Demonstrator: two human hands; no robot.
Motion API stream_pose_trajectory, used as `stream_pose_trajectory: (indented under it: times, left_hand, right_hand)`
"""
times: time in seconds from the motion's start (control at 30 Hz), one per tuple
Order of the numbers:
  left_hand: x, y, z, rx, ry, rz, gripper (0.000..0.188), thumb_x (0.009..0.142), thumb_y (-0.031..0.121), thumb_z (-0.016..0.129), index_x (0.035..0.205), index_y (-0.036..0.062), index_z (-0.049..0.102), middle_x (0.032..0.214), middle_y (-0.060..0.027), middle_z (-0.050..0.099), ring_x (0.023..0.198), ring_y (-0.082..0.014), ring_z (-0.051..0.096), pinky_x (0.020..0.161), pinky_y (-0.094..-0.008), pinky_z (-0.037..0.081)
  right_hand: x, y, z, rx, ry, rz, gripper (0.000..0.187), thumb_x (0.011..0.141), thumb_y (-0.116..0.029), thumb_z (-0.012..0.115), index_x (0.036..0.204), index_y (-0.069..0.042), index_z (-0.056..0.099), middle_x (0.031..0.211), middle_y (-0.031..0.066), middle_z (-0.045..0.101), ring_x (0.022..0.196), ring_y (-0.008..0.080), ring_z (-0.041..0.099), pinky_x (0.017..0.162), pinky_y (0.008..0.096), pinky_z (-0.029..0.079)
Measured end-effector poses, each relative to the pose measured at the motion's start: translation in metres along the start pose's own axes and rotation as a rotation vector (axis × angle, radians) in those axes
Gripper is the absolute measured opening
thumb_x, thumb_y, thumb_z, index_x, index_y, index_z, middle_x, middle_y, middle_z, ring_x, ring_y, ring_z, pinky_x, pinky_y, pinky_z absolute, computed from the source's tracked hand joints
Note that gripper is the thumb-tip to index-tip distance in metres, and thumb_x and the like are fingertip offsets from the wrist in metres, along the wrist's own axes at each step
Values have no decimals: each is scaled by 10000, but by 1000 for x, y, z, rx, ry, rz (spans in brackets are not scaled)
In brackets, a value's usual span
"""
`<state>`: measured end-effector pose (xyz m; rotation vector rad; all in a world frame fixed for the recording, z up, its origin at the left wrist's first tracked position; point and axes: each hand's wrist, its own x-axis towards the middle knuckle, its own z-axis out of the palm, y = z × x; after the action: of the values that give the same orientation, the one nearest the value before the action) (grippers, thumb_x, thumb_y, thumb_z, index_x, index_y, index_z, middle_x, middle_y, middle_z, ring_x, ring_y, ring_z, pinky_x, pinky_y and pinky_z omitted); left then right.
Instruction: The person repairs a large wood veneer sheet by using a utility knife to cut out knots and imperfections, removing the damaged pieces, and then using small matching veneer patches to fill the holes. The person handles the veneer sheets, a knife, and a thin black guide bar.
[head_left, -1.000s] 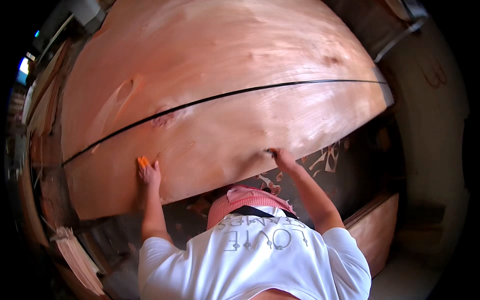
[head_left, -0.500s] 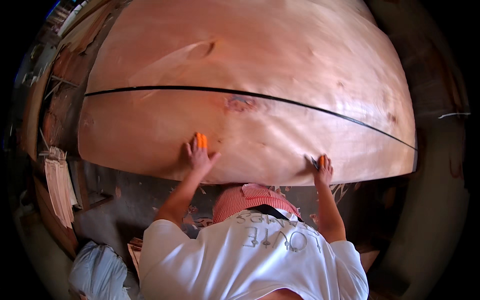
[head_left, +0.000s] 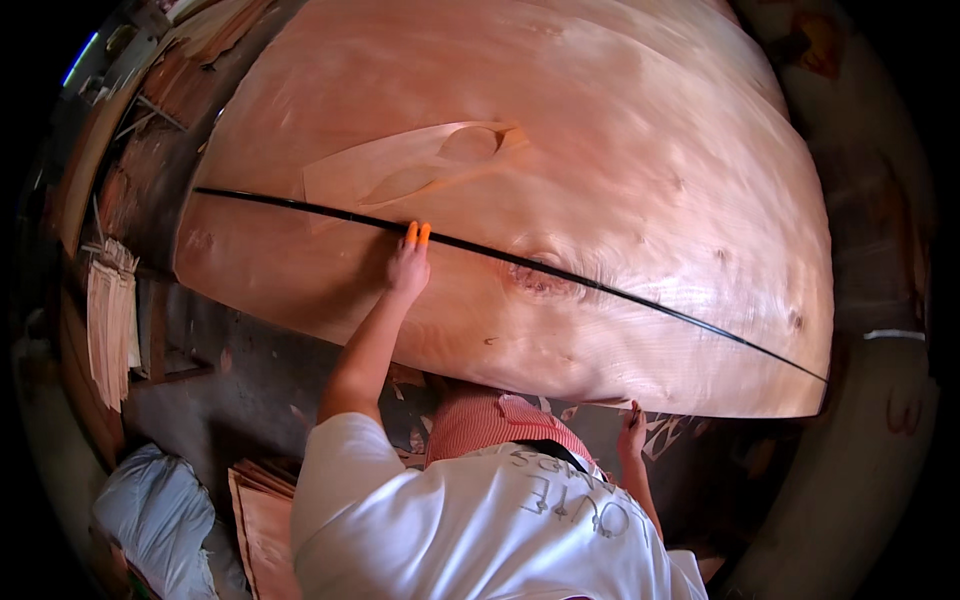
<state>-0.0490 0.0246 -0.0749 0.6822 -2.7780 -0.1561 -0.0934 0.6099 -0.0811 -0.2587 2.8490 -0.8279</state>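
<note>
In the head view, the left hand (head_left: pixel 408 270), open with fingers extended and orange-tipped, reaches the black strip (head_left: pixel 480 248) lying across the broad wood sheet (head_left: pixel 640 180) ahead, while the right hand (head_left: pixel 632 438) is at its near edge (something dark shows there, but I cannot tell whether it is gripped). A sideways push from those left fingertips could skew the strip, and the sheet, seemingly thin, might split at the rough knot (head_left: pixel 543 279) if pressed hard or tear if its edge snags.

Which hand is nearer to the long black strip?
The left hand, beside the strip; the right hand is at the near edge of the brown wooden sheet.
</note>
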Motion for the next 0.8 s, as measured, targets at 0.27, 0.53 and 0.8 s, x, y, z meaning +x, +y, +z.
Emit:
stream_pose_trajectory:
  times: [0.27, 0.53, 0.8]
  left_hand:
    - [84, -39, 28, 105, -12, 131, 207, 763, 127, 535, 967, 94, 534, 953, -58, 546, 774, -233, 593, 549, -376, 515]
    - [148, -74, 36, 48, 245, -437, 699, 810, 448, 516, 1340, 44, 307, 1363, -231, 293, 1261, -348, 297, 1036, -466, 242]
    - [67, -16, -30, 116, -473, -360, 787, 801, 574, 469, 1358, 49, 284, 1368, -248, 290, 1255, -348, 333, 1051, -463, 214]
  right_hand:
    - [-28, -27, -11, 9, -159, 162, 300, 880, -144, 478, 1164, -58, 522, 1087, 161, 551, 1004, 330, 540, 835, 368, 437]
    - [-31, -25, -5, 7, -230, 241, 281, 888, -138, 467, 1135, -28, 541, 1059, 171, 567, 974, 313, 562, 823, 358, 442]
    - [-39, -45, 8, 42, -269, 227, 273, 905, -143, 455, 1132, -15, 536, 1048, 169, 575, 981, 304, 561, 824, 352, 444]
